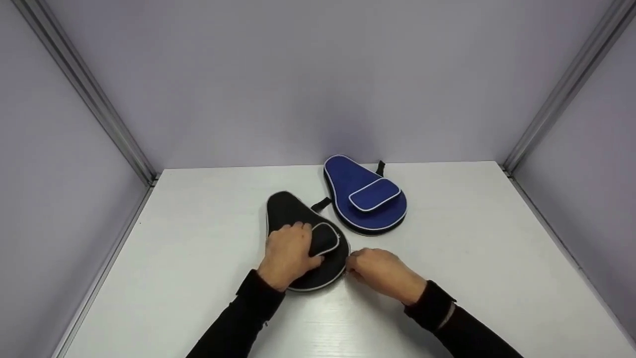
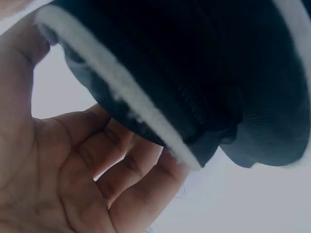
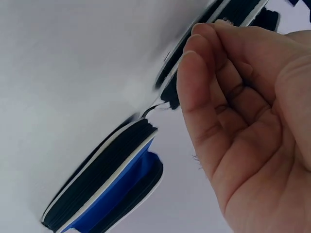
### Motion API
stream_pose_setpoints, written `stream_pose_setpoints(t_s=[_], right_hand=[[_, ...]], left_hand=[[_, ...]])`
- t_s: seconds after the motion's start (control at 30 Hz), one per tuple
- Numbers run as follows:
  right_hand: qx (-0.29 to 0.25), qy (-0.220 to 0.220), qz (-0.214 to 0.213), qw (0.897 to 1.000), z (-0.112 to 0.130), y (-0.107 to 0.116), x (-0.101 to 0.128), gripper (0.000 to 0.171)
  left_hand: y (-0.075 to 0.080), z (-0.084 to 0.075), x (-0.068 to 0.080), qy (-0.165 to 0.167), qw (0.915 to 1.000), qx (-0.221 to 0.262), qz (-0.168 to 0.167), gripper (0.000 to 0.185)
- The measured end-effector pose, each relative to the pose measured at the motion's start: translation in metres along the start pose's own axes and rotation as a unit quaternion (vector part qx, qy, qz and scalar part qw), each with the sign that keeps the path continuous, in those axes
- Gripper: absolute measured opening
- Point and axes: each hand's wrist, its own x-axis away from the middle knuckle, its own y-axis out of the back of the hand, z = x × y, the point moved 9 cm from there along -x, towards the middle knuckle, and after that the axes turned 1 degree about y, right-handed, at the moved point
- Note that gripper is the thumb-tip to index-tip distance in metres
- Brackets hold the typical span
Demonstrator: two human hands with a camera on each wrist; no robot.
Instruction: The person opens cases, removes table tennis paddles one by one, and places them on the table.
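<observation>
A black table tennis bat case (image 1: 287,210) with pale piping lies on the white table, its narrow end pointing away. My left hand (image 1: 289,252) holds it down from above, thumb and fingers spread about its small raised pocket (image 1: 325,237). The left wrist view shows the fingers against the pocket's pale-edged side (image 2: 121,82). At the case's right edge, my right hand (image 1: 381,271) pinches at the zipper with thumb and forefinger; the fingertips mostly hide the pull. In the right wrist view, the dark zipped edge (image 3: 187,53) runs behind those fingertips.
Behind and to the right lies a blue bat case (image 1: 348,174) with white piping and its own pocket (image 1: 375,195). The black case's strap (image 1: 321,204) reaches toward it. A grey wall (image 1: 248,89) rises at the table's back edge, with side panels left and right.
</observation>
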Motion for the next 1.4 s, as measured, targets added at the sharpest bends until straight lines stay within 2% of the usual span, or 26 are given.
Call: stream_pose_setpoints(t_s=[0.13,0.23,0.53,0.67,0.77,0.9,1.0,1.2,1.4], right_hand=[[0.004,0.002,-0.016,1.000,-0.015,0.004,0.002,0.016],[0.012,-0.005,-0.024,1.000,-0.027,0.006,0.003,0.017],[0.016,-0.060,-0.025,0.998,-0.065,0.014,0.008,0.018],[0.013,-0.087,-0.025,0.996,-0.081,0.018,0.012,0.020],[0.008,-0.100,-0.023,0.995,-0.089,0.019,0.015,0.022],[-0.002,-0.113,-0.015,0.993,-0.097,0.018,0.018,0.021],[-0.006,-0.118,-0.010,0.993,-0.099,0.017,0.019,0.021],[0.005,-0.115,-0.009,0.993,-0.097,0.017,0.019,0.021],[0.005,-0.120,-0.002,0.993,-0.096,0.015,0.017,0.021]], left_hand=[[0.004,-0.006,0.003,-0.019,0.9997,0.016,0.001,0.086],[0.007,-0.010,0.006,-0.035,0.9990,0.029,0.003,0.084],[0.007,-0.025,0.009,-0.073,0.9944,0.065,0.040,0.082],[0.002,-0.031,0.009,-0.100,0.9885,0.088,0.072,0.083],[-0.001,-0.033,0.009,-0.135,0.9809,0.101,0.097,0.083],[-0.002,-0.027,0.009,-0.181,0.9707,0.106,0.117,0.083],[-0.005,-0.017,0.009,-0.198,0.9649,0.113,0.131,0.088],[-0.017,0.002,0.011,-0.188,0.9553,0.131,0.187,0.107],[-0.025,0.010,0.014,-0.169,0.9485,0.152,0.221,0.120]])
